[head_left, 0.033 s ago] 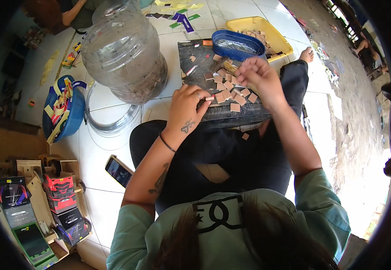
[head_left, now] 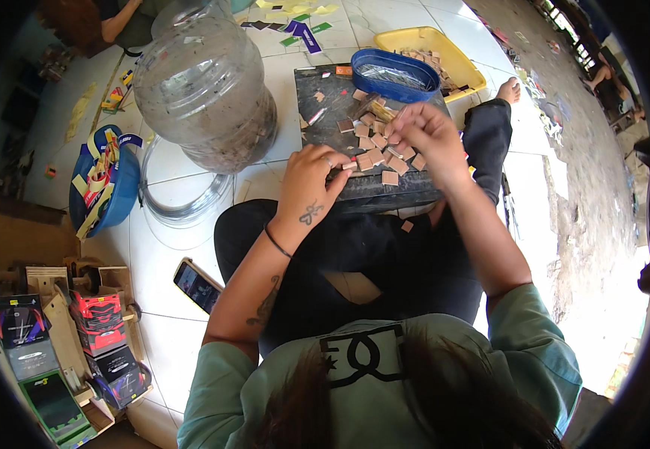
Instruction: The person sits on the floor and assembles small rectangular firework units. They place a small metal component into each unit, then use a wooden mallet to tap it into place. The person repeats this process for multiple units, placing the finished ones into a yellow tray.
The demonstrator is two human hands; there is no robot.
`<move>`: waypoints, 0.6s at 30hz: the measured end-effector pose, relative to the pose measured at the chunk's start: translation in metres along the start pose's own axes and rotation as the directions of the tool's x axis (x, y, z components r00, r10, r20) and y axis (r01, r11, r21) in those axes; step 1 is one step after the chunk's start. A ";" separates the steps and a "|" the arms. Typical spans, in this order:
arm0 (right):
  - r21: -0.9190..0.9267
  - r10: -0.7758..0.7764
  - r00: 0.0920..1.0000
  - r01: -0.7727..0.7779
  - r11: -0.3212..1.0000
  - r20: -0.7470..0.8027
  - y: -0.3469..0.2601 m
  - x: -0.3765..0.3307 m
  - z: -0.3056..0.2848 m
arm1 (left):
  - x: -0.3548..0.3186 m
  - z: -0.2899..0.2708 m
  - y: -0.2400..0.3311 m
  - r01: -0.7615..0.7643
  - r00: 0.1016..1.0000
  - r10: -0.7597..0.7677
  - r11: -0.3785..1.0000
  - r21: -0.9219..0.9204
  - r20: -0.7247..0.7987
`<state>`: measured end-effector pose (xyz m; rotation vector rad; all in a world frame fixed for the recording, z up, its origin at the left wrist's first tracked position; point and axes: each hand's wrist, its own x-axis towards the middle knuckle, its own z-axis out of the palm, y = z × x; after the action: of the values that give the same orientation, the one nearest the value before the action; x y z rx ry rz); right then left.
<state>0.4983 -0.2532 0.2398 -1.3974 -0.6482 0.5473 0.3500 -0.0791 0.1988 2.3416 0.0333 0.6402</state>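
Pinching a small wooden piece (head_left: 349, 165) in the left hand (head_left: 308, 178), by the near-left corner of the dark board (head_left: 332, 88); holding the curled right hand (head_left: 432, 140) above tan tiles (head_left: 390, 178); cannot tell whether gripping anything.

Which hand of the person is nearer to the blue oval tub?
Right. The right hand is close in front of the blue oval tub; the left hand is farther, at the near left corner of the dark board.
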 end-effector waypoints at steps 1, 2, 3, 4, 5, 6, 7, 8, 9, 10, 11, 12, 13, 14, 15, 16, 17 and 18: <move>0.018 -0.006 0.999 0.005 1.000 0.033 0.003 -0.009 0.007 | -0.004 0.002 0.002 -0.034 0.999 0.035 0.999 0.022 -0.026; -0.014 0.017 1.000 -0.017 1.000 0.001 0.007 -0.019 0.016 | -0.009 0.004 0.005 -0.058 0.997 0.060 0.997 0.048 -0.043; -0.008 -0.017 1.000 0.017 1.000 0.010 0.010 -0.026 0.023 | -0.013 0.005 0.007 -0.081 0.995 0.086 0.994 0.075 -0.059; -0.092 -0.026 0.999 0.030 0.995 0.036 0.012 -0.029 0.028 | -0.016 0.007 0.009 -0.053 0.996 0.058 0.995 0.085 -0.065; -0.119 -0.042 0.999 0.046 0.992 0.034 0.013 -0.033 0.032 | -0.018 0.008 0.010 -0.050 0.996 0.056 0.995 0.081 -0.072; -0.145 -0.059 0.998 0.063 0.987 0.032 0.014 -0.037 0.037 | -0.018 0.009 0.010 -0.050 0.995 0.056 0.996 0.078 -0.079; -0.179 -0.058 0.998 0.062 0.982 0.027 0.015 -0.039 0.041 | -0.018 0.009 0.010 -0.051 0.995 0.057 0.996 0.075 -0.085; -0.254 -0.102 0.995 0.103 0.962 0.017 0.016 -0.039 0.045 | -0.017 0.009 0.010 -0.056 0.994 0.064 0.994 0.092 -0.087; -0.313 -0.158 0.987 0.157 0.937 0.021 0.015 -0.040 0.046 | -0.017 0.009 0.009 -0.056 0.995 0.064 0.993 0.102 -0.078; -0.382 -0.181 0.983 0.175 0.907 0.020 0.014 -0.041 0.046 | -0.016 0.009 0.009 -0.057 0.995 0.065 0.992 0.115 -0.069; -0.445 -0.213 0.977 0.200 0.873 0.020 0.014 -0.041 0.046 | -0.016 0.009 0.009 -0.062 0.996 0.070 0.990 0.129 -0.062; -0.454 -0.210 0.977 0.197 0.869 0.022 0.013 -0.041 0.047 | -0.016 0.008 0.009 -0.046 0.997 0.053 0.991 0.122 -0.052; -0.459 -0.215 0.976 0.200 0.866 0.021 0.013 -0.040 0.046 | -0.016 0.008 0.008 -0.034 0.998 0.039 0.993 0.116 -0.042; -0.456 -0.227 0.974 0.213 0.864 0.024 0.014 -0.040 0.046 | -0.016 0.008 0.008 -0.022 0.999 0.025 0.994 0.111 -0.031; -0.475 -0.220 0.975 0.205 0.856 0.025 0.014 -0.039 0.046 | -0.016 0.008 0.007 -0.022 0.999 0.026 0.994 0.103 -0.037; -0.487 -0.219 0.975 0.206 0.849 0.031 0.015 -0.038 0.046 | -0.015 0.009 0.006 -0.022 0.999 0.027 0.995 0.096 -0.043; -0.497 -0.217 0.975 0.206 0.843 0.037 0.016 -0.037 0.046 | -0.015 0.009 0.006 -0.020 0.999 0.025 0.996 0.090 -0.048; -0.508 -0.221 0.975 0.209 0.836 0.038 0.017 -0.036 0.046 | -0.016 0.010 0.005 -0.026 0.998 0.031 0.996 0.090 -0.055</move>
<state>0.4407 -0.2438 0.2221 -1.7924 -0.9680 0.1775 0.3398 -0.0920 0.1891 2.4133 0.0553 0.7318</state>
